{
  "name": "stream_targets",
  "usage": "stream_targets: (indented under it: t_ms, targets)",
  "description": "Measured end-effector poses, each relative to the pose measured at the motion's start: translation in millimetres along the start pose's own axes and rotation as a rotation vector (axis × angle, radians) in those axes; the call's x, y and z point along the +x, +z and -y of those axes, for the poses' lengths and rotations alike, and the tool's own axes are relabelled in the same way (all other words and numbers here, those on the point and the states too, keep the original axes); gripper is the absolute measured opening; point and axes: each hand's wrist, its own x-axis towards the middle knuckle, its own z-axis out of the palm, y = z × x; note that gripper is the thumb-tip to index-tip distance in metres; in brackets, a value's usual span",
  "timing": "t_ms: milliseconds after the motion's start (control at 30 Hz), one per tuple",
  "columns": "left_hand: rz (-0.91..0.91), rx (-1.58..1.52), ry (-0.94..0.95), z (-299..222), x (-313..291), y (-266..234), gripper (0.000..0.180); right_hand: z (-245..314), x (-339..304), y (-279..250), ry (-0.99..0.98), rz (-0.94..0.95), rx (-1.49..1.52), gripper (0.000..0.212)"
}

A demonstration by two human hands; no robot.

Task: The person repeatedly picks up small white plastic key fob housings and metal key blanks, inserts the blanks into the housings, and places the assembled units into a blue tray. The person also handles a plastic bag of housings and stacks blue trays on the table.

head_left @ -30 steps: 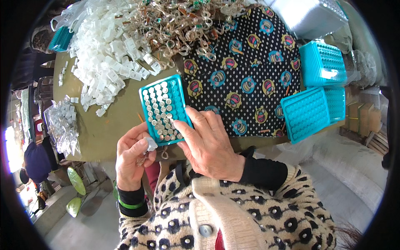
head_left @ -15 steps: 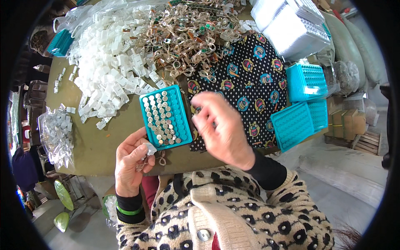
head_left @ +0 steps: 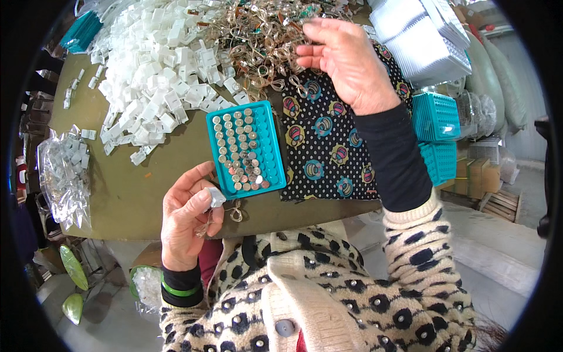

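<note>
At the worktop's near edge, a small white plastic clip (head_left: 216, 196) is pinched by the left hand (head_left: 186, 220); its axis cannot be told. Right hand (head_left: 346, 61), fingers loosely curled, is held over tangled metal rings (head_left: 258, 35); teal tray (head_left: 246, 149) long axis near-to-far.

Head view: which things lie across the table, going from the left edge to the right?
Clear bag of white pieces → white plastic pieces pile → teal tray with metal pieces → dotted black cloth → teal baskets.
</note>
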Motion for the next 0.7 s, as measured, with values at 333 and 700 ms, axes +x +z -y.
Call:
stream_targets:
  t_ms: [333, 700]
  targets:
    - [0.085, -0.123, -0.02, -0.8, 3.4, -6.9, 0.051, 16.2, 33.2, 20.5, -0.006, 0.062, -0.176, 0.018]
    - [0.038, -0.118, -0.008, 5.3, -0.7, -12.4, 0.024, 6.9, -20.5, -18.1, -0.578, -0.2, -1.139, 0.019]
